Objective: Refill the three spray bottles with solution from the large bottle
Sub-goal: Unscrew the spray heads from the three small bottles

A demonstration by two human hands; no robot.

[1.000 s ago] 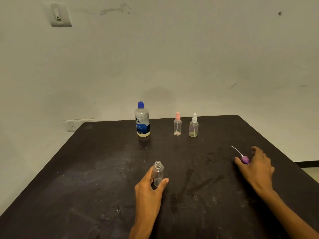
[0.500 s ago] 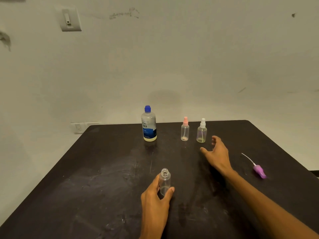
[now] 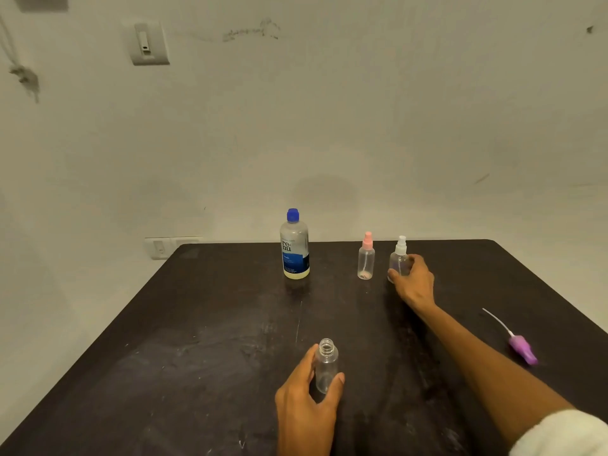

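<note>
An uncapped clear small bottle (image 3: 326,366) stands upright near the table's front, and my left hand (image 3: 304,406) holds it between thumb and fingers. Its purple spray head (image 3: 522,350) with a thin white tube lies flat on the table at the right. At the back stand the large bottle (image 3: 294,246) with a blue cap, a pink-capped spray bottle (image 3: 366,258) and a white-capped spray bottle (image 3: 398,256). My right hand (image 3: 413,283) reaches to the white-capped bottle, thumb and fingers curled round its lower body.
The dark table (image 3: 197,340) ends at a pale wall behind the bottles. A wall socket (image 3: 161,247) sits low at the left, beside the table's far corner, and a switch plate (image 3: 148,43) is high up.
My right hand let go of the purple spray head, swept left and away across the table, and now holds the white-capped bottle. My left hand kept its grip on the uncapped bottle.
</note>
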